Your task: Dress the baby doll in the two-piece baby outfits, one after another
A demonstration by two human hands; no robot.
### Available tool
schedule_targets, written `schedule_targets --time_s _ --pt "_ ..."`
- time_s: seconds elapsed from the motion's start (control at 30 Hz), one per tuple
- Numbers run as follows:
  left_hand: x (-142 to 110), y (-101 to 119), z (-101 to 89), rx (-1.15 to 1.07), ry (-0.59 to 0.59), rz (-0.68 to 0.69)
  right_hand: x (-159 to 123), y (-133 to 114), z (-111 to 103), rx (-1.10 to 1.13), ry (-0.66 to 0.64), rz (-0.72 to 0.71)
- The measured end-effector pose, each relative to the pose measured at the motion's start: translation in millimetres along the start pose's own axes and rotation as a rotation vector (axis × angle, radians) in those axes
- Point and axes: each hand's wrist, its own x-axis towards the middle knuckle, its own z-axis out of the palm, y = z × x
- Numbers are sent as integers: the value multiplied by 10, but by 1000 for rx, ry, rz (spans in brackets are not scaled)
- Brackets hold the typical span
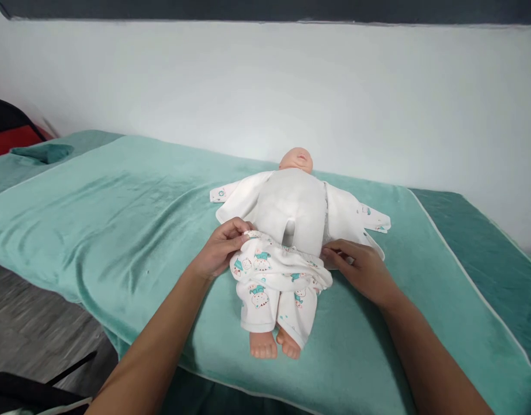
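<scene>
Pants (265,279): L fingers (234,226) pinch waistband (255,234); R fingers (341,246) curled opp. side, grip unclear.

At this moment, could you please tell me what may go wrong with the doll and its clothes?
The white cloth pants with cartoon print are bunched low on the white-bodied doll; only the left hand clearly grips them, so a pull might twist them.

The white cloth shirt lies open beside the right hand, which could snag its flap.

The light teal plush blanket under the doll could wrinkle if the doll is dragged.
</scene>
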Motion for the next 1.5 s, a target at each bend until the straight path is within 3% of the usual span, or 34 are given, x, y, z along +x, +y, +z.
schedule_targets --time_s 0.13,0.3,0.47,0.7,0.8,1.07,1.27,1.4,1.5 --pt "-21 0 -23 16 21 -59 -1 20 19 -46 -45 -8" --pt "-9 4 11 37 71 -108 -5 -109 50 260 66 -51" --pt "-3 -11 32 93 137 -91 22 -224 84 421 -90 -195" --pt "20 -15 39 129 190 -72 32 -283 14 371 -237 -54" --pt "12 -9 50 132 202 -74 29 -257 13 391 -266 -59" --pt "8 -25 49 174 273 -11 9 -146 147 326 103 -160" --pt "16 -43 45 222 266 5 27 -194 204 145 384 -101" --pt "14 -46 57 220 271 32 70 -178 253 173 433 -3" --pt "16 -54 61 210 287 35 91 -134 257 243 343 122"
